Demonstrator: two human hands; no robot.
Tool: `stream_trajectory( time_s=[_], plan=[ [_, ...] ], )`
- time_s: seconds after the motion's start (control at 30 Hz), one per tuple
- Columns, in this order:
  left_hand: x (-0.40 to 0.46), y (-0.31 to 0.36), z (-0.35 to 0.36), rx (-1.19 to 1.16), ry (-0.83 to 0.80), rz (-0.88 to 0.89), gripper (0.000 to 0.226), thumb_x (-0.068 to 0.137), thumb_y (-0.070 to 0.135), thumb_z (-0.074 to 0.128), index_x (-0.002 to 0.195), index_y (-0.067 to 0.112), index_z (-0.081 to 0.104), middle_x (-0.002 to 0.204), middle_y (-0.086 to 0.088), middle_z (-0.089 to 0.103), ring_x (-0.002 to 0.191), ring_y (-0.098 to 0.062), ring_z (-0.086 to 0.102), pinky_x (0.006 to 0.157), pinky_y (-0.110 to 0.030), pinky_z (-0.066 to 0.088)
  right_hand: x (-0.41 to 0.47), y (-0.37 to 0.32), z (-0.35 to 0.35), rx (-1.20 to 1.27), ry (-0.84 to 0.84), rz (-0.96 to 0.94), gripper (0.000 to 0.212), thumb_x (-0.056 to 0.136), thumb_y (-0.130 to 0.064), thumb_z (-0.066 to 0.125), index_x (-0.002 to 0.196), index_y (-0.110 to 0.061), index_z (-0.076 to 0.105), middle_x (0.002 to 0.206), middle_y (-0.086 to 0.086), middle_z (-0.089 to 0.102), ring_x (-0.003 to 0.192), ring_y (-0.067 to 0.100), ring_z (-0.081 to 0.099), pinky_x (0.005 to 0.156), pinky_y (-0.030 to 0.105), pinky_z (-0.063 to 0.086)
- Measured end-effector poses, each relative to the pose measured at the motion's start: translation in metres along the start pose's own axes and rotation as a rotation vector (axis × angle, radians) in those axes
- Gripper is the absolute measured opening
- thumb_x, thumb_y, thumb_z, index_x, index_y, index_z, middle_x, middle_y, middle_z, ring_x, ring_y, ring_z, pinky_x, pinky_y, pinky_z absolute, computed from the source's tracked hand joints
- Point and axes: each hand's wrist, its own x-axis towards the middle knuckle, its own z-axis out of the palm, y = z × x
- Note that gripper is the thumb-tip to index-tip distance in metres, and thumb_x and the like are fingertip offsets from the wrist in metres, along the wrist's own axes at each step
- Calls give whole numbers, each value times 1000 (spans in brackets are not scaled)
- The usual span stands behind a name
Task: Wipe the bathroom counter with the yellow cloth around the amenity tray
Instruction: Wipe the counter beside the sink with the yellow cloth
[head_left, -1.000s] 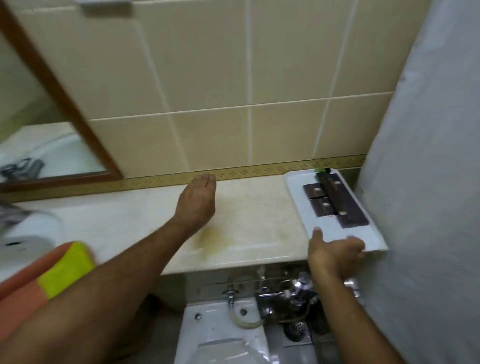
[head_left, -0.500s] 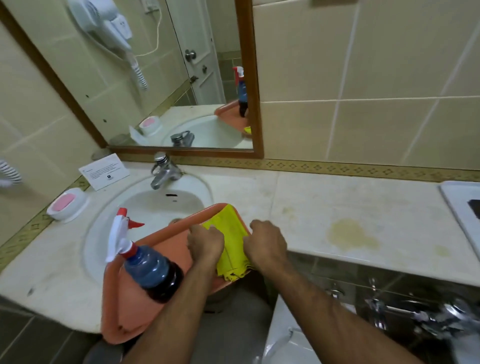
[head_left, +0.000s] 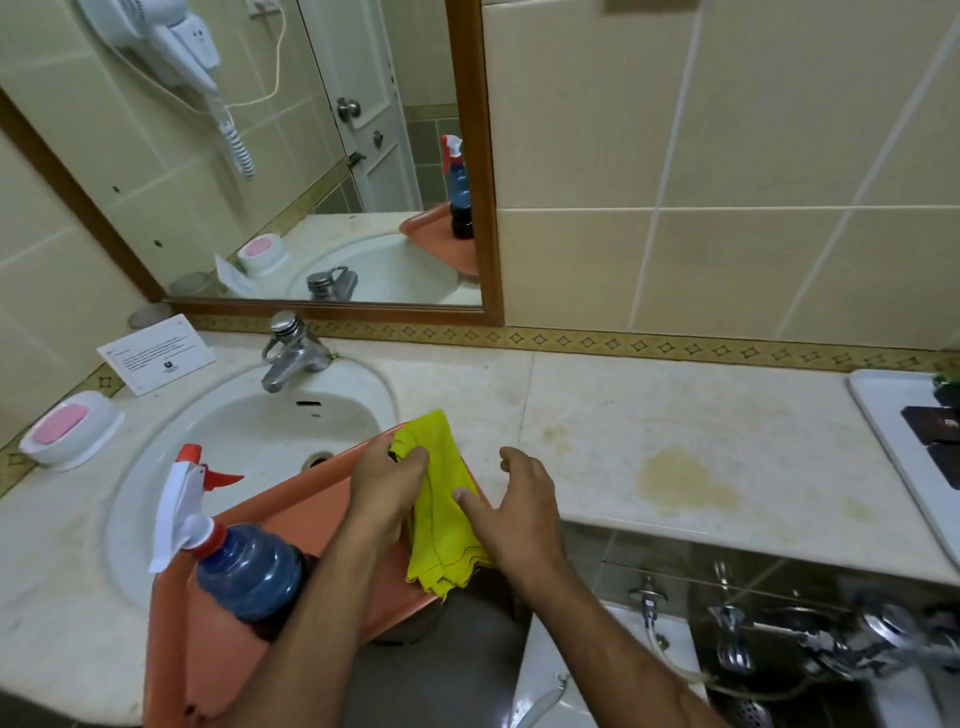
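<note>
At the lower centre of the frame the left hand (head_left: 387, 486) pinches the upper end of the yellow cloth (head_left: 441, 509), its fingers curled tight into the bunched fabric. The right hand (head_left: 519, 506) sits just beside it, fingers spread loose, the thumb resting on the cloth's right side and the other fingers lifted clear of it, so it grips nothing. The folded cloth lies on the right end of an orange tray (head_left: 291, 525), its lower layers hanging over the tray's near edge. The tray rests tilted across the front of the white sink (head_left: 249, 431), and a blue spray bottle (head_left: 244, 566) with a white and red trigger stands on it at lower left. Behind the sink is a chrome faucet (head_left: 291, 353), and to the left of the frame a pink soap in a white dish (head_left: 67, 431) and a printed card (head_left: 156, 353). The beige counter (head_left: 597, 405) runs to the right, with a yellowish stain (head_left: 680, 480) at centre right. At the far right edge sits the white amenity tray (head_left: 883, 415), holding dark flat items, well apart from both hands. A wood-framed mirror (head_left: 475, 182) fills the upper left.
</note>
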Motion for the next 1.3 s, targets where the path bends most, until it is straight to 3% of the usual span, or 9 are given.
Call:
stream_trajectory(
  time_s=[0.17,0.27,0.37,0.5,0.6,0.7,0.8,0.9,1.3],
  plan=[
    [-43,69,-5,-51,-89,251,5,72,16,59,70,12,58,59,-4,56,53,-17,53,47,-32,43,6,2,-32,445,-188,1,94,69,-54,82,147,-25,38,151,-8,43,137,10,40,107,29,38],
    [-45,110,5,-217,-166,228,11,70,14,60,76,17,68,67,-4,67,60,-18,62,52,-33,53,16,-3,-63,816,-350,-21,65,76,-36,77,133,-16,54,134,3,63,122,17,60,91,29,53],
    [-20,129,30,-300,-203,107,20,69,10,61,86,7,71,82,-16,72,73,-29,68,69,-51,59,30,-4,-89,983,-316,24,43,78,-22,75,115,-8,62,105,14,77,94,26,74,77,39,60],
    [25,108,76,-51,-212,111,9,84,12,65,92,8,68,87,-11,72,87,-30,68,81,-46,58,60,8,-99,664,-108,165,36,81,-19,79,114,-12,64,112,16,74,100,34,71,90,51,57],
    [39,58,83,648,-159,296,44,95,36,50,124,4,53,113,-16,65,109,-34,60,95,-41,48,71,31,-91,-80,-107,301,35,82,-24,72,110,-5,62,119,18,66,108,37,63,84,35,51],
    [37,3,75,1022,-182,528,68,98,47,28,144,-2,29,151,-26,34,143,-39,27,117,-46,23,78,51,-80,-520,108,94,26,83,-21,59,103,-6,66,113,18,65,106,40,58,85,39,48],
    [35,-25,76,1136,-283,507,78,98,50,20,151,-4,4,161,-25,-4,149,-35,-10,122,-47,-2,98,55,-54,-626,48,-252,42,95,-28,46,128,-5,59,140,21,54,133,40,45,109,50,35],
    [35,-30,79,1145,-266,489,77,98,46,22,150,-7,-1,159,-29,-12,147,-38,-17,121,-48,-5,102,68,-19,-759,-181,-305,63,100,-44,27,155,-12,24,165,18,16,152,38,11,121,56,11],
    [37,-30,82,1217,-284,454,76,97,37,29,149,-11,0,157,-33,-8,147,-43,-13,120,-49,-4,146,74,-1,-810,-150,-315,68,97,-52,26,155,-18,25,164,19,17,151,37,13,121,54,10]
  ],
)
